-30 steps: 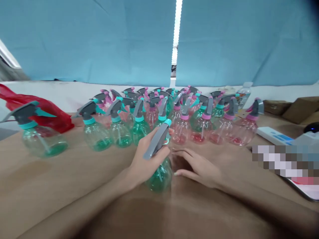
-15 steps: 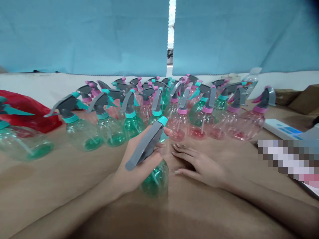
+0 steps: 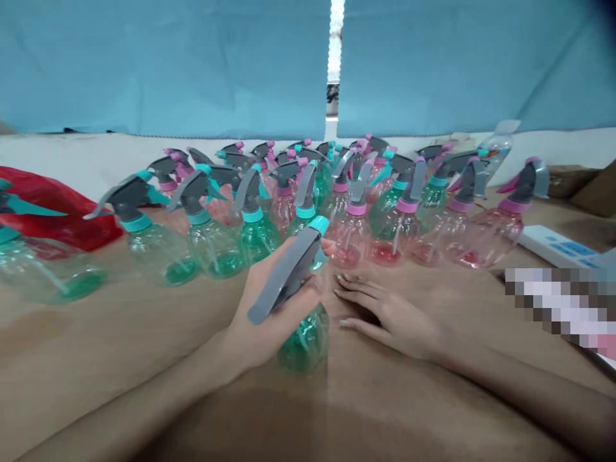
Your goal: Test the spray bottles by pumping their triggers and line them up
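Note:
My left hand (image 3: 264, 308) is wrapped round the neck of a green spray bottle (image 3: 304, 333) with a grey trigger head (image 3: 285, 274) and teal nozzle. The bottle stands on the brown table (image 3: 120, 346) just in front of me. My right hand (image 3: 385, 313) lies flat on the table right beside the bottle, fingers stretched out toward it, holding nothing. Behind both hands stands a crowd of several green and pink spray bottles (image 3: 337, 192).
A red plastic bag (image 3: 52, 212) lies at the far left behind one lone green bottle (image 3: 43, 269). A white box with blue print (image 3: 553, 247) and cardboard boxes (image 3: 591, 186) are at the right. Blue curtains (image 3: 168, 64) hang behind the table.
The view has shifted a little. My left hand keeps its grip on the green bottle, whose trigger head has tilted slightly; my right hand stays flat beside it.

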`<state>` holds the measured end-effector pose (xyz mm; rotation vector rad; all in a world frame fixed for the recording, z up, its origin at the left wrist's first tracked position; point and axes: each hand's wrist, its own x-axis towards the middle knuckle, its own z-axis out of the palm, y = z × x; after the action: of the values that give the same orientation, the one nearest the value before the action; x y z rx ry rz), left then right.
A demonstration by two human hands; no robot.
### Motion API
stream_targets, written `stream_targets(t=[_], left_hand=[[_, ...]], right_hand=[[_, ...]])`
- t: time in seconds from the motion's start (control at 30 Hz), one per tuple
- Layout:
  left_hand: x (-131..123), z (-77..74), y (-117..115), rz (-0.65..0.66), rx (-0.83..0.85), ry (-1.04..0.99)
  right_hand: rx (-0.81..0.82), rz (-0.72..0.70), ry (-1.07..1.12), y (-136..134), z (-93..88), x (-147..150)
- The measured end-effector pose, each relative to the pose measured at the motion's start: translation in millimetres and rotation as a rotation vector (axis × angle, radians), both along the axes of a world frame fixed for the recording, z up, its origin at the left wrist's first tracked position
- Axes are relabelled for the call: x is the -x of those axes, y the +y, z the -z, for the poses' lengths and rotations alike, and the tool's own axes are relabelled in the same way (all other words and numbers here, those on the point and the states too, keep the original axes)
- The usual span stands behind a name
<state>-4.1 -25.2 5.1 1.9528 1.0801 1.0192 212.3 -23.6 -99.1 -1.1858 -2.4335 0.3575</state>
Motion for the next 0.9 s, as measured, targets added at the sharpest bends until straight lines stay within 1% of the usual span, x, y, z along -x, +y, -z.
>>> stream_targets(t=[0.13, 0.27, 0.43, 0.57, 0.67, 0.8, 0.9], left_hand=[[1.3, 0.8, 4.2, 0.029, -0.007, -0.004], [0.6, 0.7, 8.2, 0.050, -0.025, 0.004], [-2.8, 0.8, 8.0, 0.023, -0.023, 0.013], [2.2, 1.8, 7.6, 0.027, -0.080, 0.060], [8.1, -0.5, 7.7, 0.041, -0.094, 0.116], [12.4, -4.3, 7.4, 0.056, -0.131, 0.104], [12.8, -4.9, 7.1, 0.055, -0.110, 0.082]], right_hand=[[-0.006, 0.001, 0.025, 0.4, 0.7, -0.1], [0.010, 0.006, -0.020, 1.0, 0.3, -0.1], [0.017, 0.011, -0.041, 1.2, -0.1, -0.3], [0.010, 0.014, -0.008, 0.2, -0.7, -0.4], [0.014, 0.015, 0.030, -0.7, -1.4, -0.2], [0.014, 0.014, 0.017, -0.8, -0.8, -0.1], [0.007, 0.013, 0.027, -0.3, 0.6, -0.5]])
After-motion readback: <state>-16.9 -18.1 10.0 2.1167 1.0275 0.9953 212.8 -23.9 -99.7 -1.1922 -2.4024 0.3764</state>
